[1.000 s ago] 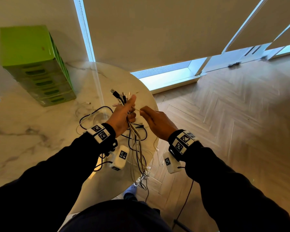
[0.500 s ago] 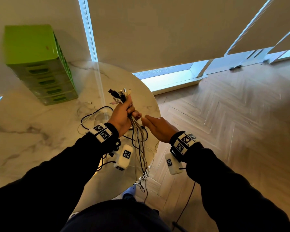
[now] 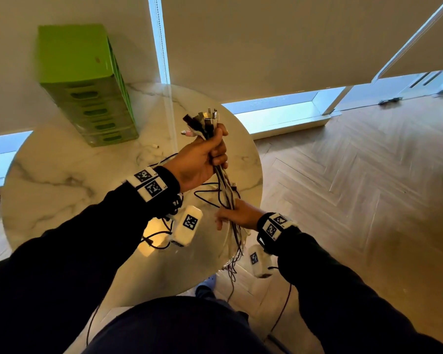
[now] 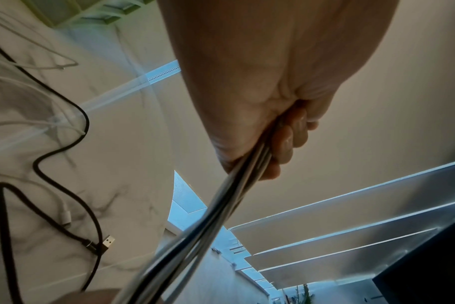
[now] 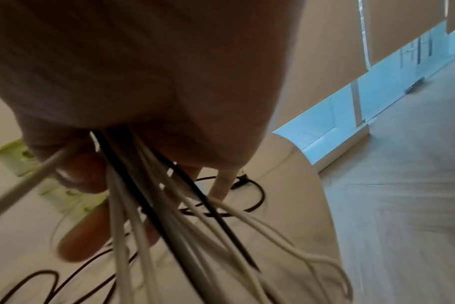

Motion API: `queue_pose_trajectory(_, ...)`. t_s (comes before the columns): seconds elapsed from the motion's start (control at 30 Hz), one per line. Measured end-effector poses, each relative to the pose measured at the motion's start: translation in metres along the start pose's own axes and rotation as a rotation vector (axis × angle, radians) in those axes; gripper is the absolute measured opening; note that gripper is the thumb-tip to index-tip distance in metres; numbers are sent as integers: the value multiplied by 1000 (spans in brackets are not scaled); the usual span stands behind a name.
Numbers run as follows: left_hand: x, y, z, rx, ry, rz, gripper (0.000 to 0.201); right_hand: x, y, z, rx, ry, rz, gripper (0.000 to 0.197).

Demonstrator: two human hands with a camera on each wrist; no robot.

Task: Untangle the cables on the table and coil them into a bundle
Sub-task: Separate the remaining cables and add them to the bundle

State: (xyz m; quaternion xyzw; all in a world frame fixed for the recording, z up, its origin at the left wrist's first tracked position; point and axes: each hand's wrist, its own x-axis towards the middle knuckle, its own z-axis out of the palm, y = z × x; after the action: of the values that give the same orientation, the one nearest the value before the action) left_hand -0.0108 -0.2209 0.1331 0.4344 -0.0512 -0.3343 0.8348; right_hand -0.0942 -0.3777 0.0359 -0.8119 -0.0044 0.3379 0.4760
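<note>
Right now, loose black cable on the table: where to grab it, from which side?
Judging by its pose, pinch the black cable just behind its USB plug, from above: that end lies flat on the table, apart from the bundle in the left hand.

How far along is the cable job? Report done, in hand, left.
Done: many cables are gathered, their plugs lined up above the left hand. In hand: that fist grips the bunch while the right hand holds the strands lower down. Left: a black cable and white ones lie loose on the table; nothing is coiled yet.
</note>
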Motion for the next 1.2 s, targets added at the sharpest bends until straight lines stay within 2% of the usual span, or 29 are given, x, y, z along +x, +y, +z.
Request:
queue_pose_trajectory(0.07,0,2,1,-32,9,4,20,-8,-2,-10,166,50,-15,29)
queue_pose_trajectory(0.13,2,3,5,-65,31,22,21,-17,-1,-21,422,54,-41,27)
queue_pose_trajectory(0.17,5,3,8,-83,44,31,22,-22,2,-26,479,35,-45,26)
queue_pose_trajectory(0.23,10,7,11,-103,72,36,23,-31,8,-34,316,-35,10,32)
queue_pose_trajectory(0.33,16,7,17,-96,79,6,22,-40,31,-51,-197,-85,177,43)
queue_pose_trajectory(0.4,17,3,22,-82,71,-10,22,-45,49,-64,-552,59,276,45)
queue_pose_trajectory(0.47,17,-1,28,-66,66,-4,23,-52,69,-76,-862,381,318,35)
queue_pose_trajectory(0.53,19,-3,35,-66,71,29,23,-56,78,-75,-974,644,290,26)
queue_pose_trajectory(0.57,20,-3,38,-67,77,48,23,-55,81,-70,-963,689,278,27)
queue_pose_trajectory(0.63,24,-2,44,-54,93,80,22,-48,84,-46,-862,617,269,33)
queue_pose_trajectory(0.73,26,-2,46,10,111,128,22,-34,77,2,-579,338,257,47)
queue_pose_trajectory(0.87,21,-5,23,130,145,198,21,-32,55,42,-608,92,215,59)
queue_pose_trajectory(0.97,16,2,1,151,201,237,20,-35,45,44,-659,-60,207,56)
queue_pose_trajectory(1.13,1,20,-35,175,354,217,21,-21,16,16,-775,-143,132,33)
queue_pose_trajectory(1.2,-8,25,-48,173,402,219,21,-10,1,-3,-838,-189,164,41)
